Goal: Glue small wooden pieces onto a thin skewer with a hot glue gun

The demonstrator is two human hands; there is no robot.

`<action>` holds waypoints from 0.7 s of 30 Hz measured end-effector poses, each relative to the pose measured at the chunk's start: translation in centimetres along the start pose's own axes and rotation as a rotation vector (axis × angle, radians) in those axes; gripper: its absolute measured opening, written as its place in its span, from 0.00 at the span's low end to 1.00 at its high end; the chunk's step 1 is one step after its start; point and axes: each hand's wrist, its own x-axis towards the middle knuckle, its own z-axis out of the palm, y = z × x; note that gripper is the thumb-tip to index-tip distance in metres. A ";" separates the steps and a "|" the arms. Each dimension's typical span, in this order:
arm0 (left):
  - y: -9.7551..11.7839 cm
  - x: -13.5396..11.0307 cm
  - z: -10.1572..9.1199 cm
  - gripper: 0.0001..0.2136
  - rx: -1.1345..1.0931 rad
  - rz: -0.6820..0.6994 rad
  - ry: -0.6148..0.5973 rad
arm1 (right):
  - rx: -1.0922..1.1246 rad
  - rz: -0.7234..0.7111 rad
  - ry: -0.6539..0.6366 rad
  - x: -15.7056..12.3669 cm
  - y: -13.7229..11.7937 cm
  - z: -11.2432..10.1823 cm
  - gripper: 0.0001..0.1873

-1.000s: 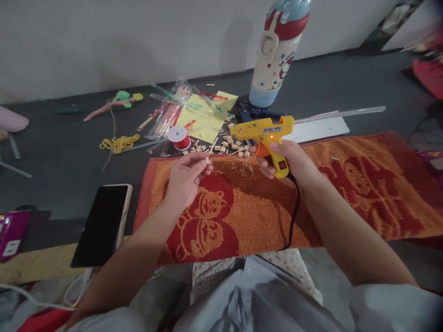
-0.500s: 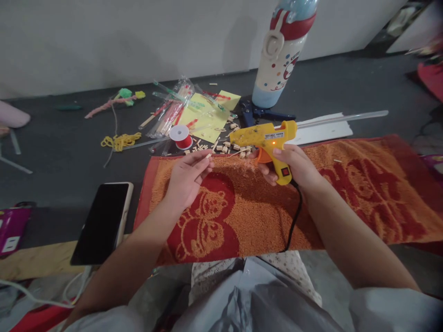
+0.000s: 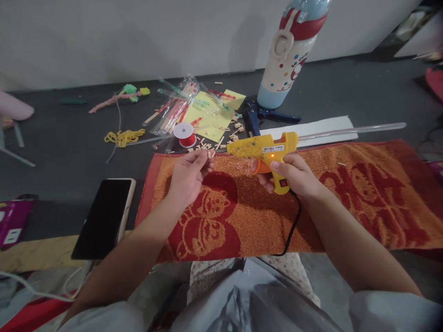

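wooden piece (image 3: 209, 155) facing a yellow glue gun (image 3: 258, 145)

at far left we see a phone (image 3: 104, 214) by the edge of the worktop (image 3: 62, 143), then a spool of red thread (image 3: 186, 137). our left grip (image 3: 188, 177) is pinched closed on the wooden piece, over the orange towel (image 3: 263, 221). rightward, the glue gun's nozzle points toward it, near but apart. our right grip (image 3: 300, 174) wraps round the handle; a clear stick (image 3: 374, 129) juts out behind.
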 end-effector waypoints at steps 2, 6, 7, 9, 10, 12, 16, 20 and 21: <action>0.0 0.1 0.0 0.03 -0.023 -0.029 0.002 | 0.002 0.007 0.013 0.1 0.0 0.0 0.21; -0.1 0.2 -0.1 0.03 -0.046 -0.075 0.010 | 0.011 0.006 0.029 0.2 -0.3 0.2 0.20; -0.1 0.2 -0.1 0.03 -0.042 -0.079 0.014 | 0.013 0.005 0.029 0.2 -0.3 0.2 0.20; 0.0 0.2 -0.1 0.03 -0.028 -0.076 0.024 | 0.021 0.004 0.030 0.2 -0.4 0.2 0.20; 0.0 0.2 -0.1 0.03 -0.024 -0.073 0.030 | 0.026 0.007 0.030 0.1 -0.4 0.2 0.20; 0.0 0.1 -0.1 0.04 -0.023 -0.068 0.038 | 0.041 0.009 0.033 0.1 -0.4 0.2 0.19; -0.1 0.2 -0.2 0.05 -0.050 -0.072 0.033 | 0.058 0.003 0.034 0.1 -0.3 0.1 0.17; -0.2 0.3 -0.3 0.06 -0.086 -0.067 0.013 | 0.064 0.011 0.033 0.1 -0.1 0.1 0.17; -0.2 0.3 -0.3 0.06 -0.089 -0.064 0.012 | 0.067 0.009 0.035 0.2 0.0 0.0 0.18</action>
